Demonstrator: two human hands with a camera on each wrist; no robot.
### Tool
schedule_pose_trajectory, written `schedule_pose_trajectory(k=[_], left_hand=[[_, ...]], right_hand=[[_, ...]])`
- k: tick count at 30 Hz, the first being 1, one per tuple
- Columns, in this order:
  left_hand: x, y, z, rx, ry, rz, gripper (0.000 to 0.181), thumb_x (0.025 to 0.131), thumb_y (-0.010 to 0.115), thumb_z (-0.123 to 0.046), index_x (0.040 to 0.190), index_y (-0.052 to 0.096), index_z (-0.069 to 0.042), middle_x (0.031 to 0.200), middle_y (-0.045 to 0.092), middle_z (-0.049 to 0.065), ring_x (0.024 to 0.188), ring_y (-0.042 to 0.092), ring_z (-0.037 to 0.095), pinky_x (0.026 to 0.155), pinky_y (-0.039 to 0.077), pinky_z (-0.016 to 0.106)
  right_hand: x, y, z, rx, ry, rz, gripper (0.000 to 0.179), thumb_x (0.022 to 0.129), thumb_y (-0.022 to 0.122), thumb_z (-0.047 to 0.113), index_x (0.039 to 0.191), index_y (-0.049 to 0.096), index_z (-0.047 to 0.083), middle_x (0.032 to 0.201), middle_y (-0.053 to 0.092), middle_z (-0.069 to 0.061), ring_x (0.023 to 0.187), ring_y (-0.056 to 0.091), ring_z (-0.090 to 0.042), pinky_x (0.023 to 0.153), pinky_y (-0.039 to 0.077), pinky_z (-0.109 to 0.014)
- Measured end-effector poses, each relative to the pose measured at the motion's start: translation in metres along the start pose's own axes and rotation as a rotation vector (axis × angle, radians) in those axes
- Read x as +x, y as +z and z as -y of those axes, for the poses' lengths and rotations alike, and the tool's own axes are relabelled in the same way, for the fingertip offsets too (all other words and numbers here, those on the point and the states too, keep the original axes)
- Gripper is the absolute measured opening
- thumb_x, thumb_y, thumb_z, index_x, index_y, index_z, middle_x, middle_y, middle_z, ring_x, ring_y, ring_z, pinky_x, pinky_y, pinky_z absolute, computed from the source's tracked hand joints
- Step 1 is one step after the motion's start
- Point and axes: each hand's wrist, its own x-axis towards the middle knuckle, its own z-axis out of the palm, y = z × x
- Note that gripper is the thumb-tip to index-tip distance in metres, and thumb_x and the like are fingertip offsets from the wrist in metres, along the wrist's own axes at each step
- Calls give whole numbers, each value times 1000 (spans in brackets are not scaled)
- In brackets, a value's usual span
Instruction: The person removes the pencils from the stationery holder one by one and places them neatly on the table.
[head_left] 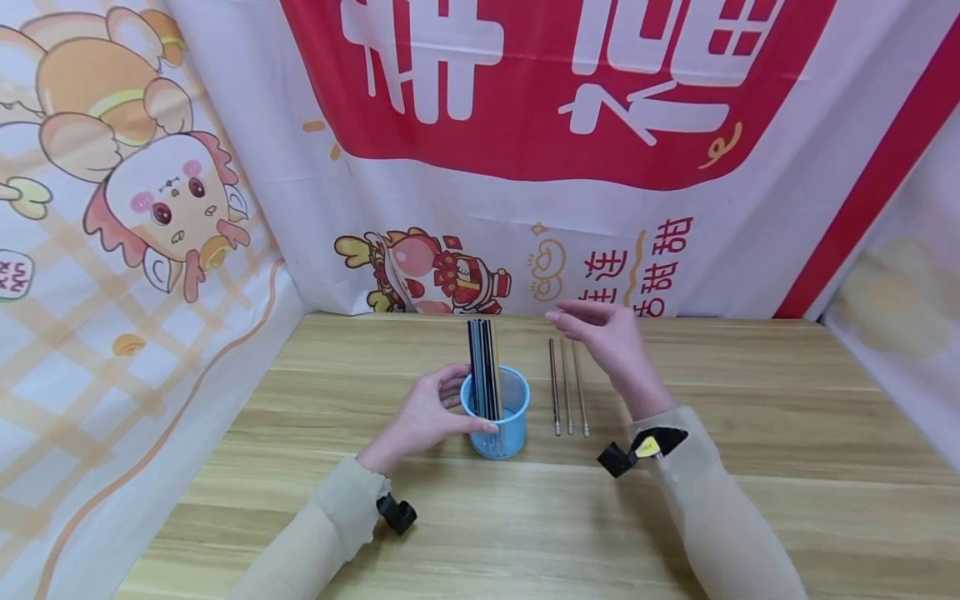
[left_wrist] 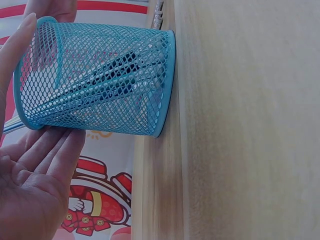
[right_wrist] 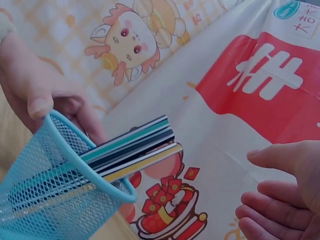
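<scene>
A light-blue mesh pencil cup (head_left: pixel 513 437) stands upright on the table. Several pencils (head_left: pixel 484 371) in dark, teal and yellow tones lean inside it, their upper ends above the rim. My left hand (head_left: pixel 427 414) holds the cup at its rim, thumb on the near side and fingers on the far left side. To the cup's right lie three pencils (head_left: pixel 567 392) side by side, eraser ends toward me. My right hand (head_left: pixel 607 342) is raised near their far ends; in the right wrist view its loosely bent fingers (right_wrist: pixel 275 205) hold nothing.
The wood-grain table (head_left: pixel 360 550) runs back to a white cloth (head_left: pixel 480 200) with red print. Another printed cloth (head_left: pixel 67 350) borders the left side. A black wrist camera (head_left: pixel 396 513) sits on the left cuff, another camera (head_left: pixel 617 458) on the right.
</scene>
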Motion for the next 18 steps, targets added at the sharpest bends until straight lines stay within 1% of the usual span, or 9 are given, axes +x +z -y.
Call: schedule_pose_trajectory(k=[3, 8, 13, 18], left_hand=[[0, 0, 0, -2, -1, 2, 85, 71, 96, -25, 142, 53, -6, 136, 61, 9, 124, 59, 26, 108, 47, 39], [0, 0, -2, -1, -6, -1, 85, 71, 96, -25, 143, 53, -7, 137, 61, 9, 125, 59, 26, 108, 47, 39], [0, -1, -2, -3, -8, 2, 85, 72, 96, -25, 143, 53, -7, 138, 60, 10, 126, 59, 27, 108, 46, 40], [0, 0, -2, 3, -10, 4, 87, 71, 96, -25, 143, 53, -6, 138, 60, 9, 125, 59, 26, 108, 47, 39]], right_hand=[[-3, 5, 2, -22, -14, 16, 55, 84, 83, 46, 127, 71, 13, 120, 71, -4, 107, 67, -22, 99, 53, -41], [-8, 14, 4, -27, -33, 35, 52, 84, 83, 48, 124, 73, 16, 119, 72, -1, 112, 64, -19, 102, 50, -44], [-10, 24, 2, -15, -24, 71, 50, 84, 83, 46, 123, 73, 16, 116, 73, 1, 113, 64, -19, 104, 48, -45], [-11, 37, -6, -14, -4, 124, 49, 85, 83, 42, 123, 73, 13, 115, 74, 2, 113, 65, -19, 107, 46, -46]])
